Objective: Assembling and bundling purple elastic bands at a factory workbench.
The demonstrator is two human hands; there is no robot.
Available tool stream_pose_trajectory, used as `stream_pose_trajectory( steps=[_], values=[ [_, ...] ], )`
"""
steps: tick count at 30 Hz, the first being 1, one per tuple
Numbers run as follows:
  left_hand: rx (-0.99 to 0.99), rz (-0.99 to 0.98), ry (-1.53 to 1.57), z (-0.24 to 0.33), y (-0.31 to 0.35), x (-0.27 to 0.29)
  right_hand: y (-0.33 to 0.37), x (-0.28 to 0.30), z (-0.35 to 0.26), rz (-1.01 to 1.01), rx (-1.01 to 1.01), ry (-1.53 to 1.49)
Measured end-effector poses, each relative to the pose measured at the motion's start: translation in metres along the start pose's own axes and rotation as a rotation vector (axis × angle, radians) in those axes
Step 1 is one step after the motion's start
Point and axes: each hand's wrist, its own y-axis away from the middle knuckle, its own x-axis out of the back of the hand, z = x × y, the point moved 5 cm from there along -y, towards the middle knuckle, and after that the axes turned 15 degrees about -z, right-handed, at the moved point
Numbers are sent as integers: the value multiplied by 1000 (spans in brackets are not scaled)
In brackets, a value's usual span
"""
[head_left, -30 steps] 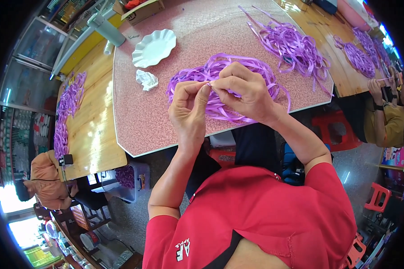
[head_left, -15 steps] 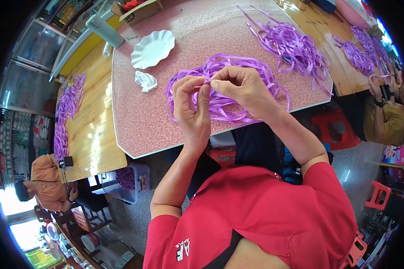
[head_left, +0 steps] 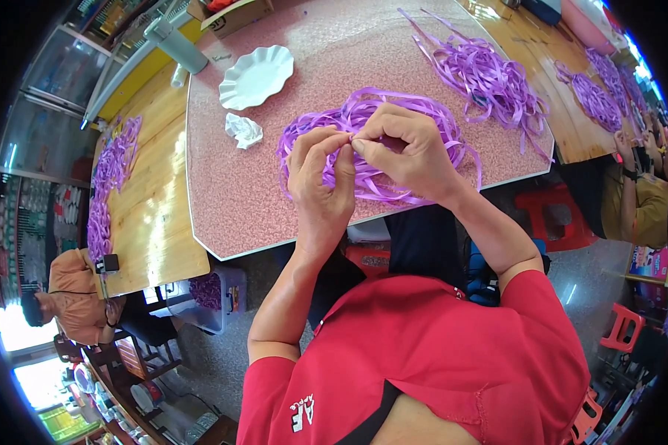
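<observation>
Both my hands meet above a loose coil of purple ribbon (head_left: 393,194) lying near the table's front edge. My left hand (head_left: 321,178) pinches with thumb and fingertips, its other fingers curled. Against it, the thumb and forefinger of my right hand (head_left: 412,152) press together at the same spot. A small bit of purple ribbon seems to sit between the fingertips, but the fingers hide most of it. Farther right on the same table lies a second heap of purple ribbon (head_left: 490,81), with loose ends trailing.
A white scalloped plate (head_left: 256,78) and a crumpled white tissue (head_left: 243,130) lie left of the coil on the pink table (head_left: 237,200). Behind stand a grey-green bottle (head_left: 177,46) and a cardboard box (head_left: 234,16). Co-workers sit left and right; more ribbon (head_left: 115,170) lies on the left wooden table.
My fingertips have shifted slightly and still meet at one spot. The purple strip visible between them before is now mostly hidden. The whole view has moved a little.
</observation>
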Motion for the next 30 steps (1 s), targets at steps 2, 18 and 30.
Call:
stream_pose_trajectory(
  steps=[2,18,30],
  values=[
    [-1,-39,-5,0,0,-1,3,-2,16,-96,-267,-308],
    [136,246,512,-17,2,-24,13,-48,35,167,-609,-1198],
    [-15,114,322,-20,1,-17,6,-15,38,9,-411,-575]
  ],
)
